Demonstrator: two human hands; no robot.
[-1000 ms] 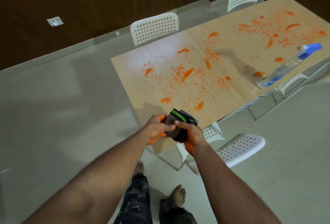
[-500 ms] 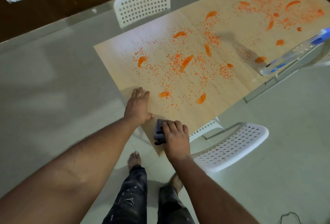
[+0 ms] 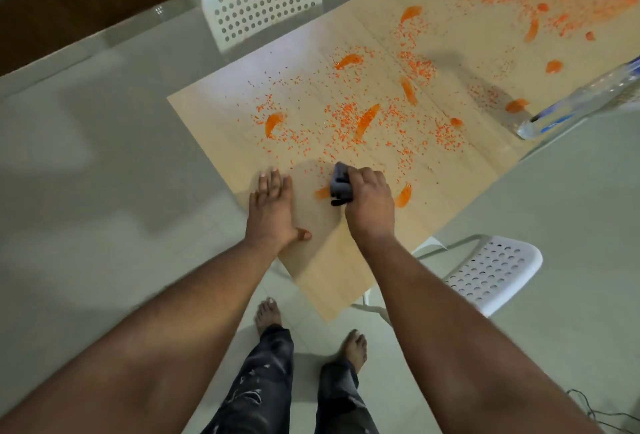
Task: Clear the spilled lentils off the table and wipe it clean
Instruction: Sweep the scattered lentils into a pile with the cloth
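Lentils lie scattered over most of the table, thickest in its middle and far right, with orange smears among them; only the near corner is bare. The right hand grips a dark grey pad, fingers curled over its top, and sets it on the table at the near edge of the spill, touching a smear. The left hand lies flat on the table just beside it, fingers straight and close together, thumb out to the side.

The step in hand looks like the first sweep. It would go best with the pad kept flat and pressed evenly, drawn in long overlapping strokes from the far side toward one edge, so the grains gather into a single heap and do not roll off onto the floor. The flat left hand could serve as a stop or a scoop at that edge. Short, fast strokes would likely scatter the dry grains further.

The lentils are small, dry and loose, so they should slide easily. The smears look wet or pasty and will probably need wiping after the grains are gone. A clear bottle lies at the right edge, perhaps for that.
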